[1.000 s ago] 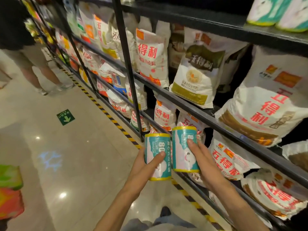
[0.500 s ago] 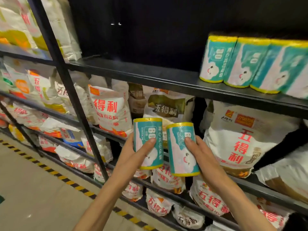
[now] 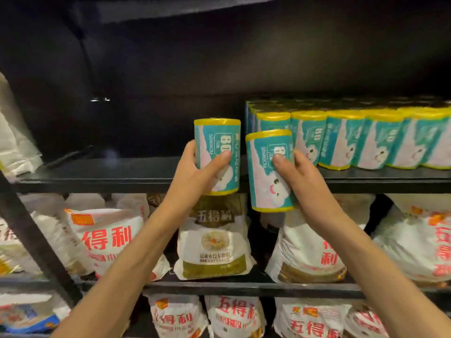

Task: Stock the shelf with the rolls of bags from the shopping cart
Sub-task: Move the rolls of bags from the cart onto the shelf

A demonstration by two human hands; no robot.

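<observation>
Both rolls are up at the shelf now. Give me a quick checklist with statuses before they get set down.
1. Left hand grips a teal, yellow-capped roll of bags: ok.
2. Right hand grips a second such roll: ok.
3. Both rolls upright: ok.
4. Bare space on the black metal shelf left of the stocked row of rolls: ok.
5. Roll bottoms above the shelf edge: not ok, both hang below it.
6. Free depth behind that space: cannot tell, too dark.
</observation>
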